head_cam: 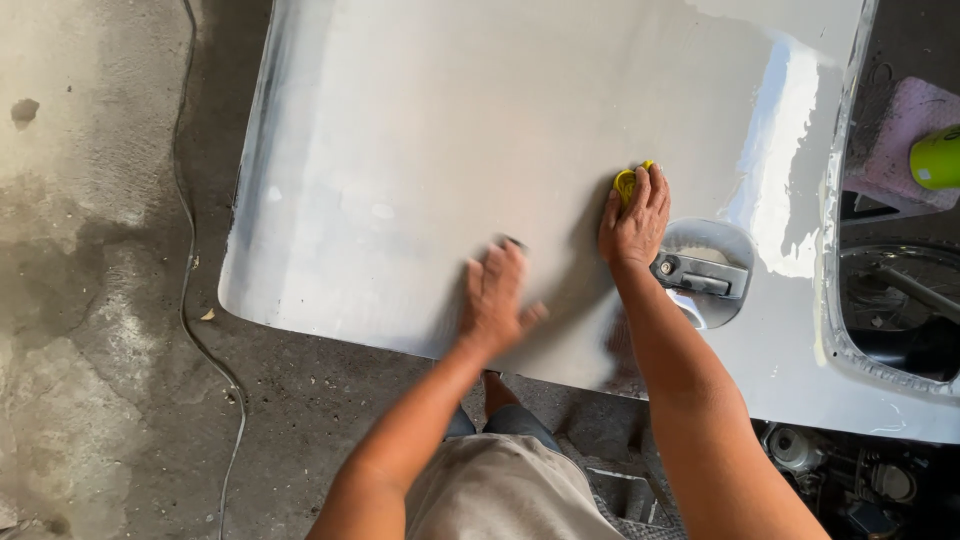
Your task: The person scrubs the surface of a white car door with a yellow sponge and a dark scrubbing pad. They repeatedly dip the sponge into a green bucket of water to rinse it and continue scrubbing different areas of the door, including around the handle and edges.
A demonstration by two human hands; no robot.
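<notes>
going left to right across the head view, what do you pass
cable on the concrete floor → grey car door panel → left hand, flat on the panel → right hand pressing a yellow sponge → door handle recess → pink pad → green can

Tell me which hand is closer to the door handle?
Right. The right hand lies just left of the recessed grey metal door handle; the left hand is farther left on the panel.
</notes>
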